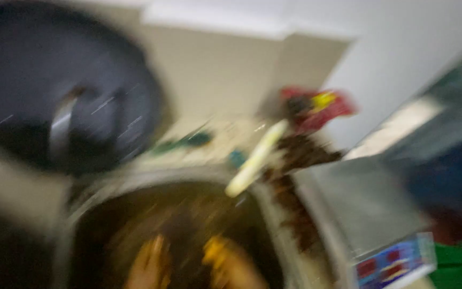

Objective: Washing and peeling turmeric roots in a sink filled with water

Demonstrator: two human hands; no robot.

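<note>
Reaching down at the bottom centre of the frame, both my hands, left hand [148, 265] and right hand [231, 267], sit inside the big round pot [274, 214]; motion blur hides whether my fingers are apart or closed.

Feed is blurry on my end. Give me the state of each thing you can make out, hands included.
Left hand: inside the big metal pot, grip too blurred to tell.
Right hand: inside the same pot, grip too blurred to tell.
Big metal pot: uncovered, dark contents inside.
Dark round pan: up at the left, looks tilted.
Pale stick-like utensil: lying slanted by the pot's far rim.
Scale with display: display lit.
</note>
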